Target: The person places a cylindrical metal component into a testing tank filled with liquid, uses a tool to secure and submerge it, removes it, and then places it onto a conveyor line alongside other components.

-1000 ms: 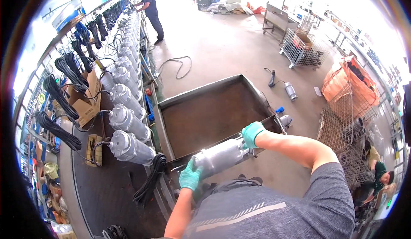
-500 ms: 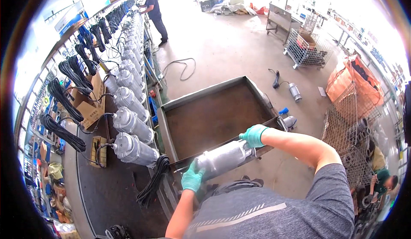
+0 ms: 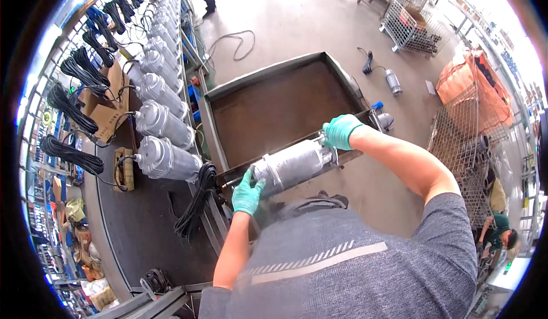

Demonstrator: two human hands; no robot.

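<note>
A silver-grey cylindrical motor housing (image 3: 291, 162) lies tilted along the near edge of a shallow rectangular metal tank (image 3: 212, 126), its right end higher in the picture. My left hand (image 3: 247, 194), in a green glove, grips the housing's left end, fingers bent against its side. At the right end, my green-gloved right hand (image 3: 341, 131) closes around the narrower fittings; its fingertips are partly hidden. A thin rod (image 3: 231, 182) sticks out beside the housing's left end. Brown residue or liquid covers the tank's floor.
To the left, a long bench (image 3: 128, 227) carries a row of similar motors (image 3: 166, 158) with coiled black cables (image 3: 197, 202). One motor (image 3: 393, 82) lies on the floor beyond the tank. Wire cages (image 3: 456, 165) and an orange sack (image 3: 474, 90) stand right. Other people are farther off.
The view has tilted, so the tank, bench and housing all sit higher in the picture. Both hands keep their hold on the housing, with little visible movement against the tank.
</note>
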